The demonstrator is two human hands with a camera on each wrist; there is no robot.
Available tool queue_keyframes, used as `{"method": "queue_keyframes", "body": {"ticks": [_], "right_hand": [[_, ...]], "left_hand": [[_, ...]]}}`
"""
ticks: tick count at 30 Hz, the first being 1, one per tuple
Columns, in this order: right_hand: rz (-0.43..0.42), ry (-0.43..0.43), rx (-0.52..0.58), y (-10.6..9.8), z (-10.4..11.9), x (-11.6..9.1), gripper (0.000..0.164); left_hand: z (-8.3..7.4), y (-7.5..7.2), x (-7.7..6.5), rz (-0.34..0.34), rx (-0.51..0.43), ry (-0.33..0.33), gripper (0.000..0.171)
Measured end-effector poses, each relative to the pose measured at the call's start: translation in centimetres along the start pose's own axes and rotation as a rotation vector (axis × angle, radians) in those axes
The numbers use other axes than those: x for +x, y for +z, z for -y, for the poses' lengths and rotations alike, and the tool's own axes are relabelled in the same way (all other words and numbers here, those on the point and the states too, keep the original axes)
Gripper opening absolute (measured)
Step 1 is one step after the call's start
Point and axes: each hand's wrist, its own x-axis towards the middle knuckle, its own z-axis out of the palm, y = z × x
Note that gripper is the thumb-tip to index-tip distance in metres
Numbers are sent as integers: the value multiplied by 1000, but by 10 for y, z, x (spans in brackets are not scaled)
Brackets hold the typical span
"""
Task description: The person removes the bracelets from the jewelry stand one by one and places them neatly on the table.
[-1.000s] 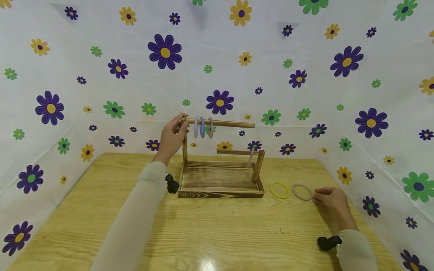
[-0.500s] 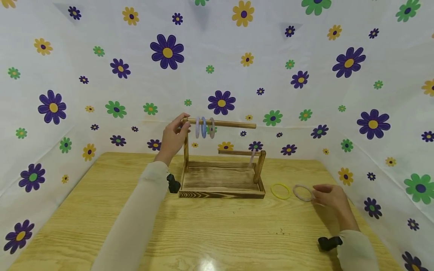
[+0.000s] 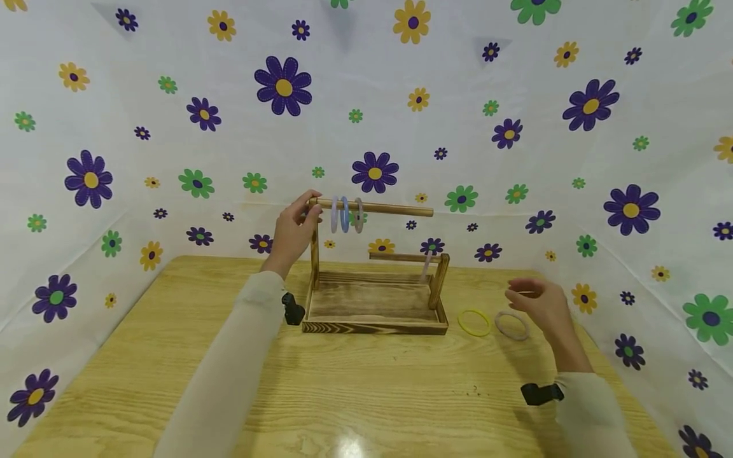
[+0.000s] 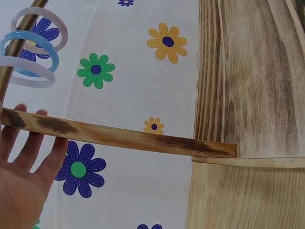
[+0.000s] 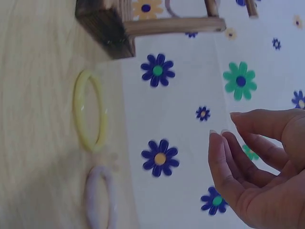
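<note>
My left hand [image 3: 293, 232] grips the top of the tall post of a wooden bangle rack [image 3: 375, 329], its fingers behind the post [image 4: 119, 135] in the left wrist view. Close beside it, a lilac bangle [image 3: 335, 215], a blue bangle [image 3: 345, 215] and a greyish bangle [image 3: 359, 216] hang on the upper bar. Another pale bangle [image 3: 426, 267] hangs from the lower bar. My right hand [image 3: 541, 306] is raised over the table's right side, fingers bent loosely with nothing between them. Below it lie a pale mauve bangle [image 3: 512, 326] and a yellow bangle [image 3: 473, 323], apart from each other.
The rack stands on a wood-grain table [image 3: 366, 388] near its back edge. A flower-printed white cloth [image 3: 229, 146] encloses the back and both sides. The upper bar [image 3: 401, 209] has a free end on the right; the lower bar [image 3: 395, 257] has one on the left.
My right hand has let go of the pale mauve bangle and risen away from the table, slightly leftward. The left hand has kept its grip on the post.
</note>
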Motion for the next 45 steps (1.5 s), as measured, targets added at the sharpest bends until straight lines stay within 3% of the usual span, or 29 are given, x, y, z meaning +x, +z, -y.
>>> {"method": "queue_keyframes", "body": {"ticks": [6,13,22,40,45], "right_hand": [[-6,-104,-2,15,30,7,38],[25,-128,-26,36,63,16,34],[61,-191,-72,64,96,26,30],[74,-246,-23,87,122,38,25],[62,-270,-14,94,130,41,22]], "left_hand": [[18,2,8,1,-21,2,38],[40,5,18,-18,4,12,39],[42,5,17,-25,-1,14,40],[43,6,15,-21,-76,-5,41],[43,7,15,-20,-48,-4,42]]}}
